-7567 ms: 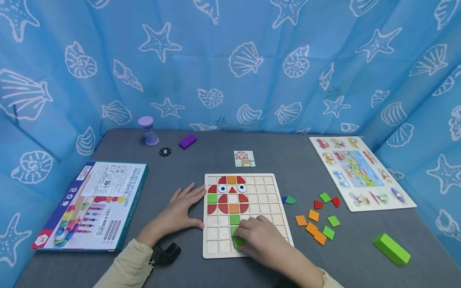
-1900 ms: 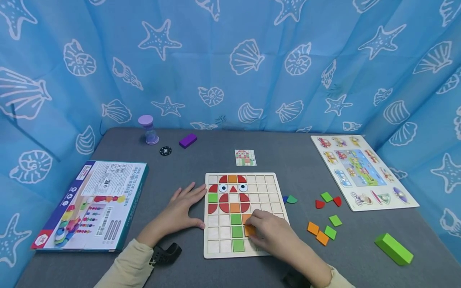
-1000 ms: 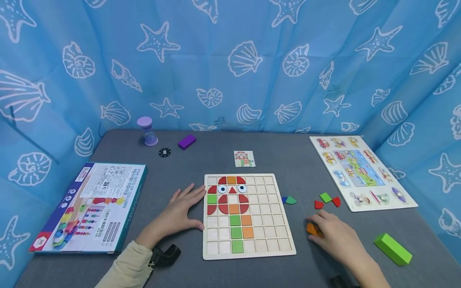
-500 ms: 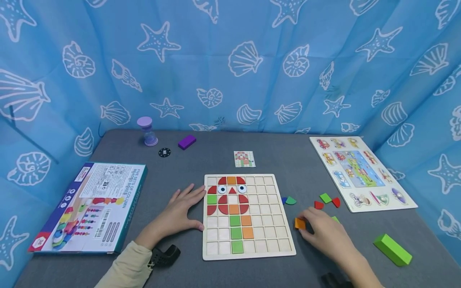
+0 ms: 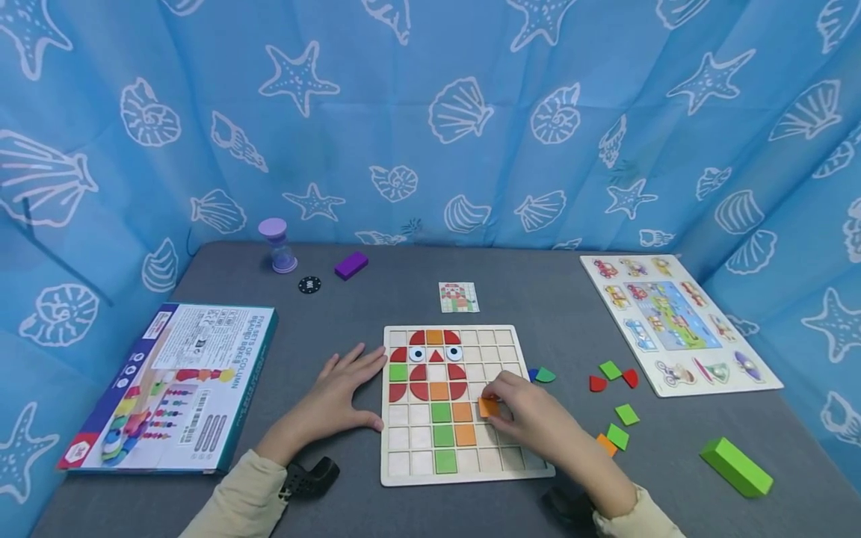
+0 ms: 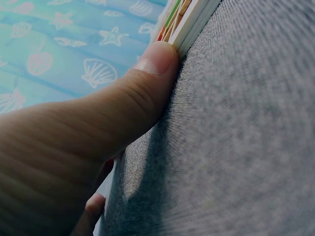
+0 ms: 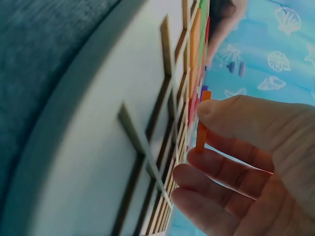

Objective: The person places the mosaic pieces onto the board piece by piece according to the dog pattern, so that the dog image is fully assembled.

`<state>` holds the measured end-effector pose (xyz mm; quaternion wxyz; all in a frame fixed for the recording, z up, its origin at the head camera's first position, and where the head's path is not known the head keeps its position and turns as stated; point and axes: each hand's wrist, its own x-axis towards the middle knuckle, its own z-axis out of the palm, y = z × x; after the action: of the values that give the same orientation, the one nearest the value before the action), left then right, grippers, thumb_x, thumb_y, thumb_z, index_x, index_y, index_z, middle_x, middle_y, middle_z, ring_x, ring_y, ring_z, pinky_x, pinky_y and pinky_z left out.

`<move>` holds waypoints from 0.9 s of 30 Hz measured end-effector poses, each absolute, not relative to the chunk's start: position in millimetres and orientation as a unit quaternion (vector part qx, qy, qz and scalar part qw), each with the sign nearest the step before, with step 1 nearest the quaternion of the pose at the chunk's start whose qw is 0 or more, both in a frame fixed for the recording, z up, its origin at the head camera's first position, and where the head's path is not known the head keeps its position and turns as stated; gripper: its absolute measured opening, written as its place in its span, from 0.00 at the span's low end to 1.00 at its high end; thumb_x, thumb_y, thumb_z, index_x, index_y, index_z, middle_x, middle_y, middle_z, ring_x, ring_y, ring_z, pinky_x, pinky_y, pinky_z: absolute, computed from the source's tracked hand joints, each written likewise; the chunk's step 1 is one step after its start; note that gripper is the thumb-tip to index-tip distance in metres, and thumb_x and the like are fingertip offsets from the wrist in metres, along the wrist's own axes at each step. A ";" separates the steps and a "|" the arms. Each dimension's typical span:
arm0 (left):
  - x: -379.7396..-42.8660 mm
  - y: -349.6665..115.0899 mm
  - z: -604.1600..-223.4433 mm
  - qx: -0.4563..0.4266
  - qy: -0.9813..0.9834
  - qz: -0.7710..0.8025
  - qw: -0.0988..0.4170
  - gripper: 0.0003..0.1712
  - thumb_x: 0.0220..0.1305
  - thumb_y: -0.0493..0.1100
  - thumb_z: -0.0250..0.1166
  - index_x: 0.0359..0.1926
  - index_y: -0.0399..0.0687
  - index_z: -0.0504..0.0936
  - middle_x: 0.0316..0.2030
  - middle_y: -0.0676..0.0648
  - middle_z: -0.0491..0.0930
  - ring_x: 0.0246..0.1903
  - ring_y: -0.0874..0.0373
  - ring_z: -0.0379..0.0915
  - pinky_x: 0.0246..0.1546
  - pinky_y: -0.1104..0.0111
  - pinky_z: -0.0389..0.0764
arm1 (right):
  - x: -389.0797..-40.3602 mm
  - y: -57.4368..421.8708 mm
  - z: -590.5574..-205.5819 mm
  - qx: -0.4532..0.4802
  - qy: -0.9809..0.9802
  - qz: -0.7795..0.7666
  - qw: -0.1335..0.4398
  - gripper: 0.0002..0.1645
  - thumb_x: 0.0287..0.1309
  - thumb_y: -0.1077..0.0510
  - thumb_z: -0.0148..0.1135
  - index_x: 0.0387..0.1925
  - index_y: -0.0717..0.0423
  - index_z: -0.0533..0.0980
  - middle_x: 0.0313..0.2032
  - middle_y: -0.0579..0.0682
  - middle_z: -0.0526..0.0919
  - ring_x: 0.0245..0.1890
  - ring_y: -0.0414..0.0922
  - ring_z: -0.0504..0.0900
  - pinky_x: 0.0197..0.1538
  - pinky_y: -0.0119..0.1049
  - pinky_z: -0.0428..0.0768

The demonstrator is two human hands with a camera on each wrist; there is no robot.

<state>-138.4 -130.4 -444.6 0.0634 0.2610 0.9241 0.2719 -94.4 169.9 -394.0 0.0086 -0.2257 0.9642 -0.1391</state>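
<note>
A wooden grid board (image 5: 498,475) lies on the table with red, green and orange tiles and two eye tiles set in its cells. My right hand (image 5: 538,415) pinches an orange square tile (image 5: 489,407) between thumb and fingers over the board, right of the orange tile in the row below the red pieces. In the right wrist view the held tile (image 7: 203,123) stands on edge between thumb and index finger, close to the grid. My left hand (image 5: 329,400) lies spread at the board's left edge; its thumb (image 6: 157,61) touches the side of the board.
Loose green squares (image 5: 616,436), an orange square (image 5: 607,445) and red pieces (image 5: 597,383) lie to the right. A picture card (image 5: 459,297) is behind the board. A green block (image 5: 736,467), puzzle board (image 5: 682,321), box (image 5: 171,385), hourglass (image 5: 277,245) and purple block (image 5: 351,265) surround it.
Two orange tiles now sit beside the green column. My right hand took another orange tile from the pile and carried it left over the board. The left hand has stayed in place.
</note>
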 end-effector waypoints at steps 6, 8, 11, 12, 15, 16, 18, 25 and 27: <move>-138.0 -129.9 -442.3 0.263 0.922 0.276 0.061 0.57 0.34 0.66 0.68 0.66 0.54 0.56 0.66 0.56 0.52 0.67 0.50 0.37 0.62 0.46 0.37 | -96.4 166.2 -398.7 -0.229 0.966 -0.117 0.006 0.14 0.39 0.55 0.70 0.34 0.48 0.79 0.31 0.37 0.74 0.31 0.33 0.70 0.37 0.29 0.76; -138.0 -129.9 -442.1 0.263 0.922 0.277 0.061 0.57 0.34 0.66 0.69 0.66 0.54 0.56 0.66 0.56 0.52 0.67 0.50 0.37 0.62 0.46 0.37 | -96.9 165.2 -399.6 -0.232 0.966 -0.112 0.003 0.14 0.39 0.55 0.70 0.34 0.48 0.79 0.31 0.37 0.75 0.32 0.33 0.71 0.38 0.29 0.76; -137.9 -129.9 -442.3 0.262 0.922 0.277 0.063 0.57 0.34 0.66 0.68 0.66 0.54 0.56 0.66 0.56 0.52 0.67 0.50 0.37 0.62 0.46 0.37 | -97.5 163.5 -400.5 -0.234 0.966 -0.107 0.001 0.15 0.39 0.55 0.70 0.34 0.48 0.79 0.31 0.37 0.75 0.33 0.34 0.71 0.39 0.30 0.76; -137.9 -130.0 -442.6 0.261 0.922 0.277 0.064 0.57 0.34 0.66 0.68 0.66 0.54 0.56 0.66 0.56 0.52 0.67 0.50 0.37 0.62 0.46 0.37 | -97.7 163.1 -400.8 -0.234 0.966 -0.106 0.002 0.15 0.39 0.55 0.70 0.34 0.48 0.79 0.31 0.37 0.75 0.33 0.34 0.71 0.39 0.30 0.76; -137.9 -129.8 -442.8 0.261 0.922 0.277 0.064 0.57 0.33 0.67 0.68 0.66 0.54 0.56 0.66 0.56 0.52 0.67 0.50 0.37 0.62 0.46 0.37 | -97.5 162.4 -401.0 -0.233 0.967 -0.101 0.003 0.15 0.38 0.54 0.70 0.34 0.48 0.79 0.31 0.38 0.75 0.33 0.34 0.71 0.39 0.30 0.76; -138.0 -129.8 -442.9 0.261 0.922 0.277 0.064 0.57 0.33 0.67 0.68 0.66 0.54 0.56 0.66 0.56 0.52 0.67 0.50 0.37 0.62 0.46 0.37 | -97.4 162.3 -400.9 -0.232 0.967 -0.101 0.004 0.15 0.38 0.54 0.70 0.34 0.48 0.79 0.31 0.38 0.74 0.33 0.34 0.71 0.39 0.30 0.76; -138.0 -129.9 -443.1 0.262 0.922 0.278 0.063 0.57 0.33 0.66 0.68 0.66 0.54 0.56 0.66 0.55 0.52 0.67 0.50 0.37 0.62 0.46 0.37 | -97.1 162.5 -400.6 -0.234 0.967 -0.099 0.007 0.16 0.38 0.54 0.70 0.34 0.49 0.79 0.31 0.38 0.75 0.33 0.34 0.71 0.38 0.30 0.76; -138.4 -130.4 -443.6 0.263 0.921 0.280 0.063 0.57 0.33 0.66 0.68 0.66 0.54 0.56 0.66 0.55 0.52 0.67 0.50 0.37 0.62 0.46 0.36 | -88.6 187.0 -388.7 -0.202 0.973 -0.116 0.009 0.19 0.39 0.55 0.70 0.39 0.51 0.78 0.35 0.42 0.76 0.34 0.36 0.73 0.38 0.34 0.77; -138.8 -130.9 -443.9 0.263 0.921 0.279 0.064 0.58 0.33 0.67 0.67 0.66 0.55 0.56 0.66 0.56 0.52 0.67 0.50 0.37 0.62 0.46 0.36 | -83.6 204.1 -383.9 -0.179 0.977 -0.112 0.004 0.20 0.38 0.55 0.71 0.39 0.51 0.78 0.35 0.44 0.76 0.34 0.38 0.74 0.36 0.35 0.77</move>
<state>-138.8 -130.9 -443.9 0.0636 0.2629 0.9215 0.2787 -83.6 204.1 -383.9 0.0042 -0.1789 0.9775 -0.1120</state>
